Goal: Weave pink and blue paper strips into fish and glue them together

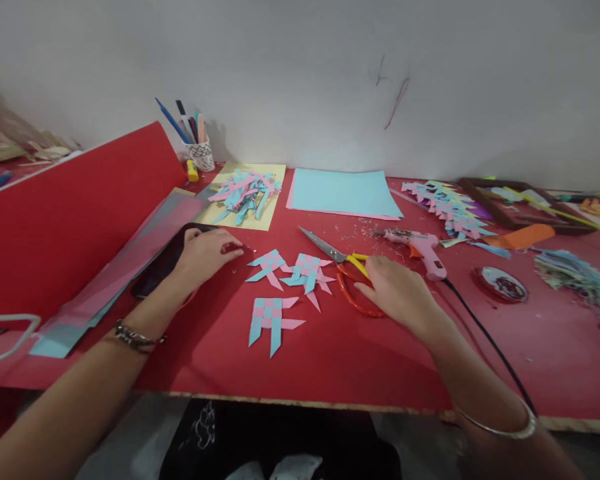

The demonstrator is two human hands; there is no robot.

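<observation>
Right hand (397, 283) clasps the scissors (334, 253) by the handles (359, 266), best hold: likely stiff, weighty; left hand (205, 252), can't tell.

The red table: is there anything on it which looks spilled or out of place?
Yes, slightly. Small pale scraps lie scattered on the red table near the front end of the pink glue gun, like litter not swept up. No liquid spill is apparent.

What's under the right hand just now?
Part of the scissors: yellow and orange-red handle sections show beside the right hand, with the blades clear of it. The covered ends of the handles and any tabletop directly beneath the palm cannot be seen.
</observation>
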